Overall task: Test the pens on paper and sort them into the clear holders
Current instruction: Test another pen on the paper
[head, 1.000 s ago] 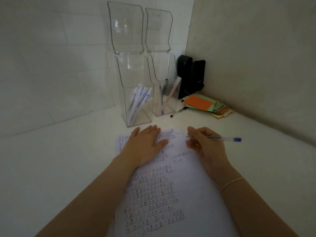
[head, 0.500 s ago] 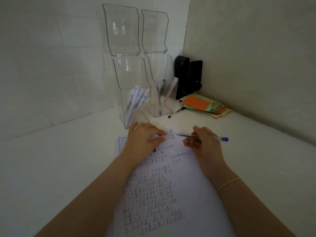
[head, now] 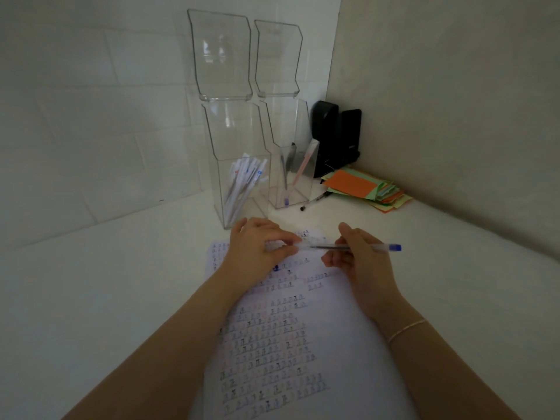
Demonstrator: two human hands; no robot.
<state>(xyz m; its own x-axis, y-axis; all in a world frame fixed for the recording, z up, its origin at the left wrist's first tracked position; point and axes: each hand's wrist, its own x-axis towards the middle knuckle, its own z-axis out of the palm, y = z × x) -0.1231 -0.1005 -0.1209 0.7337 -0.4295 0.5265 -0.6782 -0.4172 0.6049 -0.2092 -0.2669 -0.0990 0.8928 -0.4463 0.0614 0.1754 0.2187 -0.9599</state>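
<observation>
fingers (head: 283,248) pinch pen (head: 348,247) | left holder (head: 242,189): white pens | right holder (head: 292,177): two pens

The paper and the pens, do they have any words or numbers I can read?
Nothing can be read for sure.
Paper: rows of tiny handwritten marks, too small and blurred to read.
White pens in the left clear holder: small red and blue marks, unreadable.
Black object in the corner: no legible label.
</observation>
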